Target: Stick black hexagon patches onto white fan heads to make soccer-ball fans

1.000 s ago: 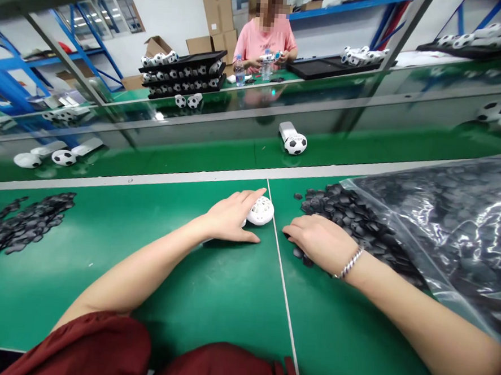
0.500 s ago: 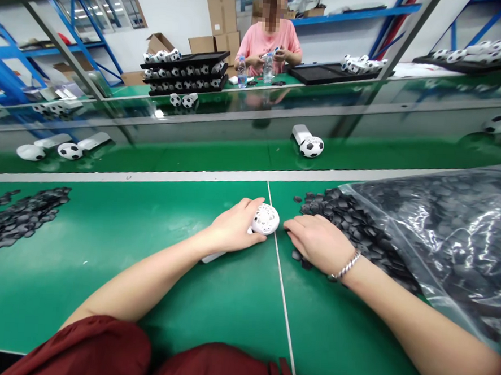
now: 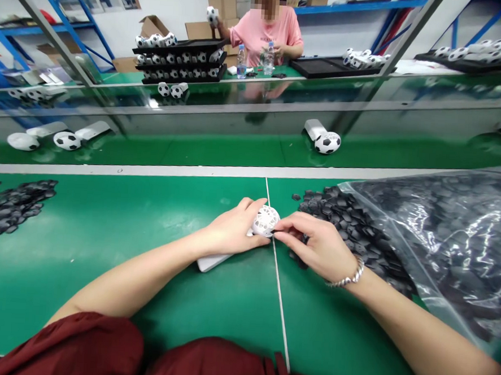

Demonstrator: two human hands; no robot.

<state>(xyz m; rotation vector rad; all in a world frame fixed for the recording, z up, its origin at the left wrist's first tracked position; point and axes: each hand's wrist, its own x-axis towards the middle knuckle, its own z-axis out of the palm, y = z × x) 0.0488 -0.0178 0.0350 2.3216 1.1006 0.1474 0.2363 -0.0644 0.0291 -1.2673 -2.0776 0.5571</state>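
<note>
My left hand is wrapped round a white handheld fan with a round, open-lattice head. Its pale handle sticks out below my wrist, on the green tabletop. At the head's lower right edge, my right hand pinches a small black piece between thumb and forefinger. The piece appears to touch the head; most of it is hidden by the fingertips. Just behind my right hand lies a heap of flat black pieces.
A clear plastic bag of black pieces lies at right. More black pieces lie at far left. Football-patterned fans rest on the green strip ahead. Across it, a person holds up one fan beside stacked black trays.
My right hand has moved left from beside the black heap to the fan's head, with a black piece in its fingertips. The person opposite has raised a fan towards the trays.
</note>
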